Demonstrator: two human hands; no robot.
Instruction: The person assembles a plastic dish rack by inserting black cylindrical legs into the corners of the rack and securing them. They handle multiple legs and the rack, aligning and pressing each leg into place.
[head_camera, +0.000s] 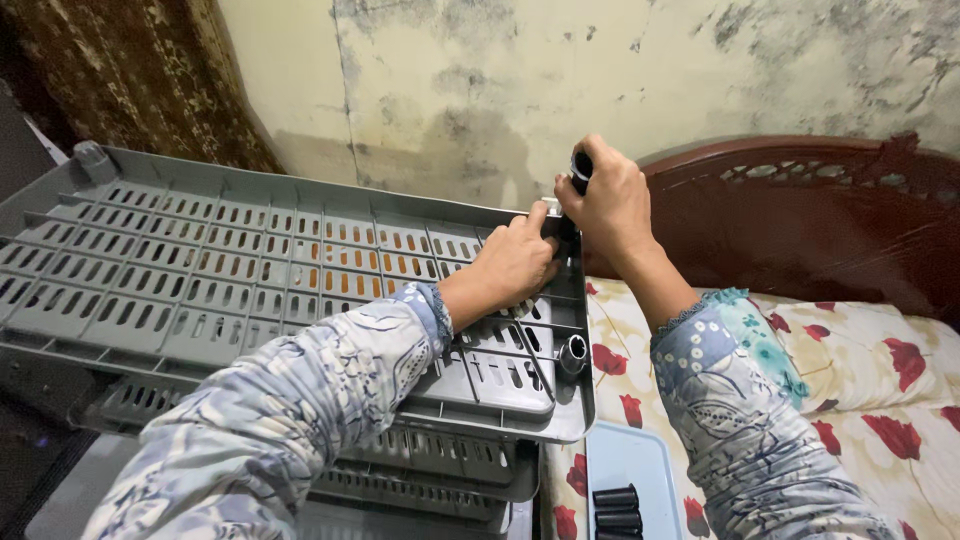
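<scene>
Hiding most of a black tube (580, 166), right hand (608, 205) grips.

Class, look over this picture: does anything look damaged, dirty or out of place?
Yes. The wall behind the grey slotted shelf is blotched with dark stains and looks damp. Small black tubes lie loose on a blue tray on the flowered bed sheet, not on the rack.

No packages, labels, signs or screens show anywhere in this view.
</scene>
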